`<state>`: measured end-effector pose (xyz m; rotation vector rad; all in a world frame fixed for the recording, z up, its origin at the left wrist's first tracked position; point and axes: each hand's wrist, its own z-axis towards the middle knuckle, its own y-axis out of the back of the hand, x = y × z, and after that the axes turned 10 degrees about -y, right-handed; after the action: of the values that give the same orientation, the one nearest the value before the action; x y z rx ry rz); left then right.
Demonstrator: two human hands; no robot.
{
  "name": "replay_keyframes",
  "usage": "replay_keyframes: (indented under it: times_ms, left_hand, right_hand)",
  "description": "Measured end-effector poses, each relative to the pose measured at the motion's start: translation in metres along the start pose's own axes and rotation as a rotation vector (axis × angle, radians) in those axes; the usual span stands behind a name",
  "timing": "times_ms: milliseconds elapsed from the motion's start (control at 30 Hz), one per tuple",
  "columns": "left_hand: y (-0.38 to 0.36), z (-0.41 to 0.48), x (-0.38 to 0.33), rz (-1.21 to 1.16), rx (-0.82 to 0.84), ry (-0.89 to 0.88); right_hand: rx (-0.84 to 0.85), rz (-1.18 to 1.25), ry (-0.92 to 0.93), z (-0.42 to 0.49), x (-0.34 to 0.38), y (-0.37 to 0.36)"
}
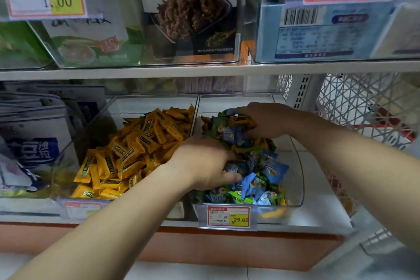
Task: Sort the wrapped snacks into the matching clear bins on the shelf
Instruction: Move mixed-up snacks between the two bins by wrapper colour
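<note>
Left bin: the clear plastic bin on the left [68, 154] holds only yellow oblong foil-wrapped snacks [136, 154], so it reads as the sorted home for that kind
Right bin: the clear plastic bin on the right [295, 166] holds a heap of blue and green twist-wrapped snacks [261, 173] with a few yellow ones mixed in, which is likely why both hands are working here
Left hand: the left hand [204, 161] reaches across the divider into the near part of the right bin, with its fingers curled round a dark blue wrapper from the heap, seemingly to lift or part the pile
Right hand: the right hand [263, 120] lies over the far part of the heap, and its curled fingers close on a stray yellow wrapper [241, 118] that belongs next door
Hands together or apart: they are near each other but not touching, each on its own part of the heap
Step in hand: probably picking the yellow strays out so they can go into the left bin
Price label: the red and yellow price tag [228, 217] is clipped to the right bin's front
</note>
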<state>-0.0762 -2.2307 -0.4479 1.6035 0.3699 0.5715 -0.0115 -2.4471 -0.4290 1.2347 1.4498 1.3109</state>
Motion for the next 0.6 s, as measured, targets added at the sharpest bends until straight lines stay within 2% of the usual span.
replay_keyframes:
  times_ms: [67, 167, 400, 467, 600]
  left_hand:
    - [0.001, -0.001, 0.000, -0.018, -0.012, 0.003]
    - [0.003, -0.002, 0.002, -0.039, -0.029, 0.005]
    - [0.006, 0.000, 0.005, -0.167, -0.102, 0.037]
    - [0.007, 0.000, 0.003, -0.241, -0.196, 0.081]
    - [0.011, 0.005, -0.001, -0.435, -0.566, 0.241]
  right_hand:
    - [-0.001, -0.119, -0.028, 0.011, 0.002, -0.003]
    - [-0.032, -0.154, -0.041, 0.013, 0.002, -0.009]
    - [-0.167, 0.111, 0.037, -0.013, -0.005, -0.008]
    - [-0.221, 0.238, 0.063, -0.028, -0.007, -0.004]
    - [-0.349, 0.669, 0.015, -0.056, -0.004, 0.006]
